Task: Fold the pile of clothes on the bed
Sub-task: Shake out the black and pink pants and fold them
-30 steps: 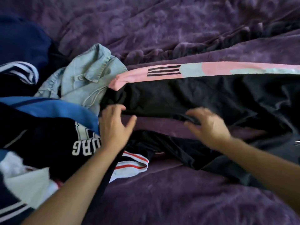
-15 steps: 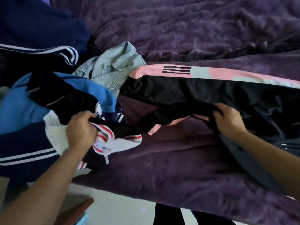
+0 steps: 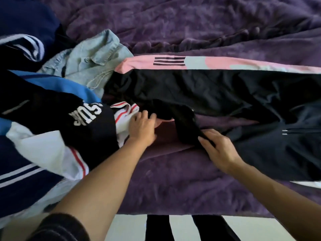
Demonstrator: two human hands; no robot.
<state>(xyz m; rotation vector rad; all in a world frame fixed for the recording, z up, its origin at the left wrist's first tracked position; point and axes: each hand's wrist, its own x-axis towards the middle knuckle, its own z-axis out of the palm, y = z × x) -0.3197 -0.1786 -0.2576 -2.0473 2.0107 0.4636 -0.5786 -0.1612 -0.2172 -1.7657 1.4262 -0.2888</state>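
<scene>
Grip of right hand (image 3: 219, 149) on black trousers (image 3: 208, 87); left hand (image 3: 142, 128) alongside

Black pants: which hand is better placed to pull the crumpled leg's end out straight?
Probably left: the left hand lies at the leg's end beside the pile, while the right hand pinches the pants farther along.

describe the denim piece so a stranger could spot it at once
On the purple bed, find the heap of clothes on the left. At its far edge, beside the pink-striped black trousers, lies the denim garment. It alone is pale faded blue with stitched seams; its neighbours are navy or black.
</scene>
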